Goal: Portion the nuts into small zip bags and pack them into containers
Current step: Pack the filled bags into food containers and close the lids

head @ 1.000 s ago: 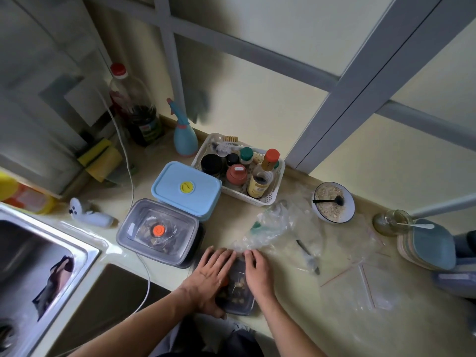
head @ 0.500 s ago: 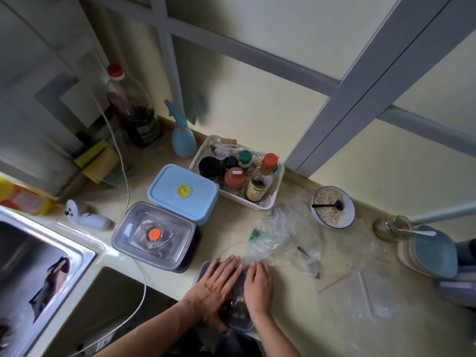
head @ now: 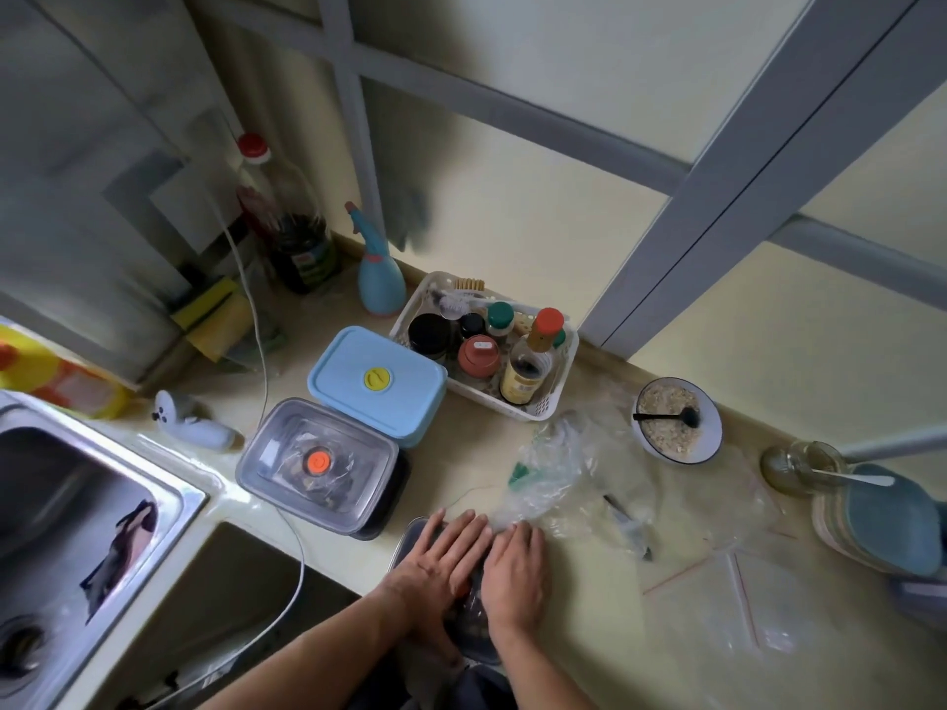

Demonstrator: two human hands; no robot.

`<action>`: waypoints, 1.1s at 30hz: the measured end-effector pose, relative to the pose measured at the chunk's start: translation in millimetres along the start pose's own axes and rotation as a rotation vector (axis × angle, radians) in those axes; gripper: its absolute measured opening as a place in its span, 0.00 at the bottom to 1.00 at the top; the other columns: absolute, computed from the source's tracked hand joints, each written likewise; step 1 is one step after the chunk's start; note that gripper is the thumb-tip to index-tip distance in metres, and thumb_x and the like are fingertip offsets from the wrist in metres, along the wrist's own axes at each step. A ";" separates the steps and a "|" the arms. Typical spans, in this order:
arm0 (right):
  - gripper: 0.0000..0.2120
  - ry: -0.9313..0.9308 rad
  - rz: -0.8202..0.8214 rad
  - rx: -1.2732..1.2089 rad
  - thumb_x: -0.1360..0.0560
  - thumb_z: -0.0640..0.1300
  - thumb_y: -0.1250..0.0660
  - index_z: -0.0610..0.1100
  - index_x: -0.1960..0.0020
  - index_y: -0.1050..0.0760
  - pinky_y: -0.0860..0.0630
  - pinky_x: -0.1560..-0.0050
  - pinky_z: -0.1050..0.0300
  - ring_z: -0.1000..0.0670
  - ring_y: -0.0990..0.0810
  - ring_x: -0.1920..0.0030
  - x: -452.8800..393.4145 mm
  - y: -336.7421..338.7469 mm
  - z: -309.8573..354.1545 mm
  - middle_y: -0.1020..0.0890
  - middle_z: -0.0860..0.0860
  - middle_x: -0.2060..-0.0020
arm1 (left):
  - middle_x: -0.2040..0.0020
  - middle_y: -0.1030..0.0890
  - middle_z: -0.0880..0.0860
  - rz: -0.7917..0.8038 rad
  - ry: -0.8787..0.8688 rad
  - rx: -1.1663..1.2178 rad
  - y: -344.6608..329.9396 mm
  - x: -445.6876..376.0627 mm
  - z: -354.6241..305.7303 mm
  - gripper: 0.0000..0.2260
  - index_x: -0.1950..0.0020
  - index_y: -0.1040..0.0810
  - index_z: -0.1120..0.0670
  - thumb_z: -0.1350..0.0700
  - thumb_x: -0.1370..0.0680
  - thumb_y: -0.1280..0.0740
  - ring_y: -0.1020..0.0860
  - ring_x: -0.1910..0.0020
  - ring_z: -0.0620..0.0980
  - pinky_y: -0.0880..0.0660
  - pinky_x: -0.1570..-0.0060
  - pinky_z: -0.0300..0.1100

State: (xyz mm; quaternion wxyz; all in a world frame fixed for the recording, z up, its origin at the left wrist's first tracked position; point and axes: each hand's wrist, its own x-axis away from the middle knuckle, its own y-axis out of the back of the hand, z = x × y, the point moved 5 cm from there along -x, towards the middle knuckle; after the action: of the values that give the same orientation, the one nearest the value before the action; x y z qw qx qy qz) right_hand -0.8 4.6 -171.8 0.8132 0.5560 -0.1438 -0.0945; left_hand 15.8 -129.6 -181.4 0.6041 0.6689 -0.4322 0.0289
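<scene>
**Lid pressed flat on a near-edge container**

While both hands lie flat on it, a small dark container (head: 474, 643) is held down at the near edge of the counter (head: 589, 632), just right of the sink (head: 77, 504). The left hand (head: 435, 571) and the right hand (head: 515, 576) are laid side by side, fingers straight and spread, nothing being curled round or pinched; the lid appears to be pressed shut. Through the gap between the hands, something brown is glimpsed inside, probably bagged nuts, though this cannot be made out surely.

Two more containers are seen further left and far: a grey-lidded one (head: 317, 463) with an orange valve, and a blue-lidded one (head: 376, 379) just behind it, both closed. A crumpled plastic bag (head: 553, 474) lies just beyond the fingertips, a bowl (head: 715, 427) of nuts with a black spoon (head: 666, 416) stands far right, and empty zip bags (head: 727, 602) lie flat to the right.

The container is judged light and rigid, its smooth plastic liable to slide on the glossy counter if pushed sideways, and it sits close to the edge. It is best lifted by its two short sides, below the lid rim, so that the seal is not popped. The bags inside are soft and will give under pressure; the nuts may crack if the lid is forced.
</scene>
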 end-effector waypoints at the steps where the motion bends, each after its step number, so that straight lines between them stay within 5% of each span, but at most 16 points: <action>1: 0.15 -0.011 0.033 0.009 0.20 0.46 0.44 0.42 0.59 0.25 0.23 0.62 0.47 0.41 0.21 0.62 -0.9 2.4 2.0 0.22 0.44 0.63 | 0.19 0.45 0.60 0.007 -0.011 -0.008 -0.7 0.4 -1.6 0.70 0.19 0.45 0.61 0.15 0.49 0.46 0.47 0.20 0.62 0.52 0.28 0.62; 5: 0.17 -0.019 0.110 0.035 0.21 0.47 0.45 0.41 0.60 0.23 0.23 0.63 0.48 0.41 0.21 0.63 -2.1 4.3 4.5 0.21 0.43 0.63 | 0.20 0.64 0.58 0.005 0.018 -0.047 -2.7 3.0 -1.8 0.71 0.19 0.62 0.59 0.20 0.45 0.34 0.62 0.21 0.62 0.69 0.27 0.60; 10: 0.19 0.088 0.152 0.143 0.14 0.46 0.51 0.43 0.49 0.23 0.25 0.54 0.48 0.41 0.21 0.54 4.4 -16.2 -20.3 0.20 0.43 0.53 | 0.18 0.51 0.61 -0.128 0.087 0.018 -4.2 22.5 -4.3 0.66 0.17 0.52 0.57 0.18 0.44 0.42 0.52 0.19 0.59 0.54 0.26 0.62; 14: 0.16 0.043 0.165 0.077 0.17 0.52 0.45 0.45 0.54 0.24 0.25 0.75 0.50 0.41 0.19 0.67 17.1 10.8 -8.7 0.23 0.43 0.59 | 0.19 0.47 0.60 -0.109 0.150 0.083 -11.5 35.1 -3.8 0.63 0.18 0.48 0.55 0.18 0.43 0.43 0.46 0.20 0.61 0.51 0.27 0.62; 17: 0.17 0.084 0.162 0.058 0.16 0.53 0.48 0.45 0.50 0.24 0.26 0.78 0.50 0.41 0.18 0.69 14.9 12.9 -1.8 0.22 0.42 0.58 | 0.19 0.46 0.60 -0.076 0.164 0.096 -13.2 32.4 -1.1 0.64 0.18 0.48 0.55 0.16 0.43 0.46 0.45 0.21 0.63 0.52 0.28 0.62; 21: 0.18 0.104 0.199 0.036 0.16 0.53 0.49 0.44 0.49 0.24 0.24 0.77 0.49 0.40 0.18 0.68 14.9 10.1 1.3 0.21 0.42 0.56 | 0.18 0.52 0.60 -0.045 0.167 0.099 -12.0 32.8 0.1 0.65 0.17 0.55 0.53 0.16 0.43 0.45 0.51 0.20 0.64 0.57 0.28 0.62; 26: 0.19 0.147 0.204 -0.029 0.16 0.52 0.48 0.42 0.52 0.24 0.26 0.79 0.51 0.40 0.20 0.69 16.7 12.7 1.2 0.22 0.42 0.57 | 0.22 0.72 0.54 -0.154 0.143 0.083 -8.1 31.4 -0.3 0.64 0.21 0.71 0.47 0.20 0.40 0.37 0.71 0.22 0.56 0.73 0.27 0.58; 33: 0.25 0.164 0.216 -0.081 0.16 0.54 0.53 0.40 0.53 0.24 0.28 0.79 0.53 0.40 0.21 0.71 17.5 15.4 -0.4 0.22 0.41 0.59 | 0.20 0.68 0.54 -0.245 0.205 0.072 0.3 40.7 -7.4 0.65 0.19 0.67 0.47 0.22 0.40 0.32 0.69 0.21 0.53 0.66 0.23 0.60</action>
State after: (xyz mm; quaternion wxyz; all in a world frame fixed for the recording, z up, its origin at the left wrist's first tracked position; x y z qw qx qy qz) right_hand 15.7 5.1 -155.4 0.8493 0.5101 -0.1318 0.0336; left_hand 44.7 -145.5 -156.4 0.6195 0.7315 -0.2823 0.0385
